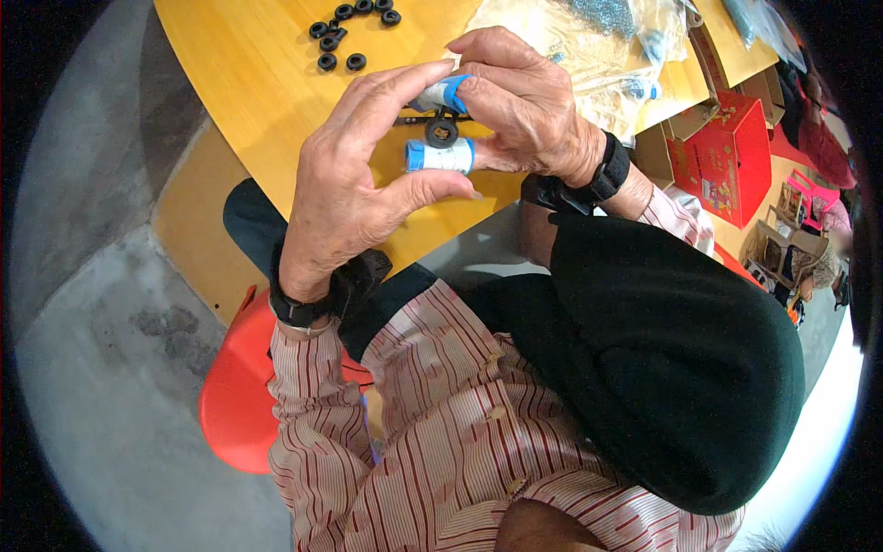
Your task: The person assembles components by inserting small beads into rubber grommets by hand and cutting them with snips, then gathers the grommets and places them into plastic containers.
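My right hand (529, 110) pinches a small black ring (442, 132) that has a lighter centre. A blue and white wrap (440, 156) covers the end of its thumb, just under the ring. Another blue and white wrap (443, 95) lies above the ring; I cannot tell which finger wears it. My left hand (345, 170) curves around the other side, its thumb stretched out below and apart from its fingers. Some left fingertips are hidden behind the wrap. A thin dark strip (412, 120) shows beside the ring, partly covered.
Several black rings (356, 62) lie on the yellow table (248, 74) at the far left. Clear plastic bags (607, 55) with small bluish pieces are spread at the far right. A red box (722, 156) stands right of the table. A red seat (241, 396) is at the lower left.
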`<state>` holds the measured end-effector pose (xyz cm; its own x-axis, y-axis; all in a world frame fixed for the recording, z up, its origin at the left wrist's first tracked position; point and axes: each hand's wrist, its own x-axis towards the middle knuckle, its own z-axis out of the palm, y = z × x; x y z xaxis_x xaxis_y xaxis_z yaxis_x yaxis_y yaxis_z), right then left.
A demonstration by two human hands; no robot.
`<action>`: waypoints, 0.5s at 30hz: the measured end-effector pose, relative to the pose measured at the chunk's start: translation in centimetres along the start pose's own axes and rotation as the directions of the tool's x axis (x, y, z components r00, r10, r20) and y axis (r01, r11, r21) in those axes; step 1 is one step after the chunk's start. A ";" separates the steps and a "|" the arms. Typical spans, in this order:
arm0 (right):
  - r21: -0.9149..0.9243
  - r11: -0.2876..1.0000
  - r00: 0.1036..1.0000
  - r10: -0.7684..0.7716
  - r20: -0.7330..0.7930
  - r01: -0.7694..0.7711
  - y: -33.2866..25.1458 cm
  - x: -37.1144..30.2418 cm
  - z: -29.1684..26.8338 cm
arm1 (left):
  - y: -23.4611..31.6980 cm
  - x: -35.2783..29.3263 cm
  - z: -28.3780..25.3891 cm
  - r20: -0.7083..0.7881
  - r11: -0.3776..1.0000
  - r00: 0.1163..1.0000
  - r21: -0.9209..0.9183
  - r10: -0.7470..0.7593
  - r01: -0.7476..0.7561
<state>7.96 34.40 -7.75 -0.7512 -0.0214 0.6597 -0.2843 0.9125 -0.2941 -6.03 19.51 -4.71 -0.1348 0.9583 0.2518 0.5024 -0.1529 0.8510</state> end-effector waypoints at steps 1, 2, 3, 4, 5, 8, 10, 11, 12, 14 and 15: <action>-0.003 1.000 1.000 0.002 0.002 -0.002 0.1 -0.1 -0.1 | 0.1 0.0 0.1 -0.014 0.999 1.000 0.042 0.024 -0.023; 0.013 1.000 1.000 -0.014 0.017 0.014 0.2 -0.3 -0.1 | 0.2 0.1 0.1 -0.012 0.999 1.000 0.039 0.026 -0.025; 0.030 0.999 0.999 -0.029 0.032 0.028 0.3 -0.4 -0.2 | 0.3 0.1 0.1 -0.009 0.996 0.999 0.078 0.046 -0.045; 0.031 0.999 0.999 -0.029 0.030 0.028 0.2 -0.4 -0.1 | 0.4 0.1 0.0 -0.005 0.991 0.998 0.121 0.062 -0.061; 0.054 0.998 0.999 -0.032 0.004 0.032 0.1 -0.3 0.1 | 0.6 0.1 0.0 -0.004 0.991 0.998 0.122 0.061 -0.060; 0.119 0.992 0.998 -0.036 -0.054 0.042 -0.3 0.3 0.3 | 0.9 0.0 -0.3 0.010 0.973 0.994 0.204 0.111 -0.111; 0.158 0.986 0.996 -0.033 -0.082 0.046 -0.4 0.6 0.2 | 0.9 0.0 -0.3 0.001 0.959 0.984 0.222 0.181 -0.177; 0.159 0.987 0.997 -0.025 -0.068 0.036 -0.5 0.7 0.1 | 0.8 0.0 -0.3 0.002 0.959 0.983 0.219 0.182 -0.178; 0.159 0.987 0.998 -0.018 -0.054 0.026 -0.6 0.7 0.0 | 0.7 0.0 -0.4 0.007 0.957 0.982 0.220 0.191 -0.188; 0.152 0.987 0.995 -0.045 -0.085 0.057 -0.4 0.7 0.4 | 0.8 0.0 -0.5 0.014 0.954 0.980 0.226 0.197 -0.195; 0.143 0.986 0.991 -0.072 -0.115 0.088 -0.4 0.7 0.5 | 1.0 0.0 -0.6 0.015 0.952 0.977 0.224 0.212 -0.210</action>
<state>7.23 33.83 -7.46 -0.6556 -0.0397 0.7541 -0.4313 0.8394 -0.3308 -6.05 19.24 -3.60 -0.0128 0.9077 0.4194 0.6978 -0.2923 0.6540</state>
